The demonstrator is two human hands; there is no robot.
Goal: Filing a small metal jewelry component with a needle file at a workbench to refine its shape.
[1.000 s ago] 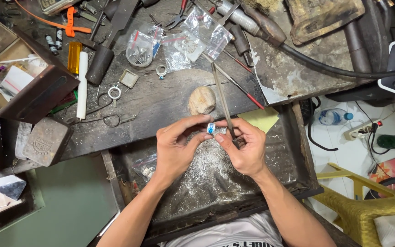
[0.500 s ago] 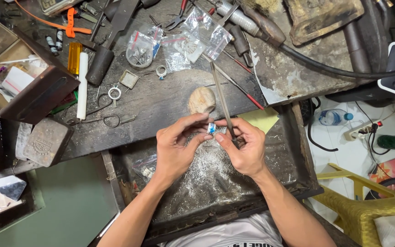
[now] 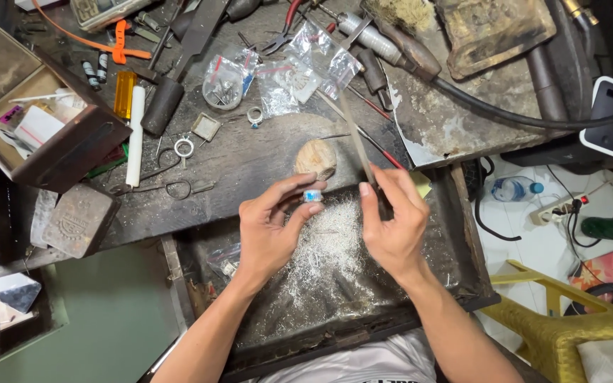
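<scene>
Here, clear bags (image 3: pixel 306 67), brown box (image 3: pixel 33 128)

head camera, looking straight down, close over workbench (image 3: pixel 250 159)

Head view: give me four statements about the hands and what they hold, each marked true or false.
1. The left hand pinches a small ring with a blue stone. True.
2. The right hand holds a hammer. False: it holds a long thin file.
3. Silvery filings lie in the tray under the hands. True.
4. The right hand rests on the plastic bottle. False: the bottle lies on the floor, apart.
</scene>
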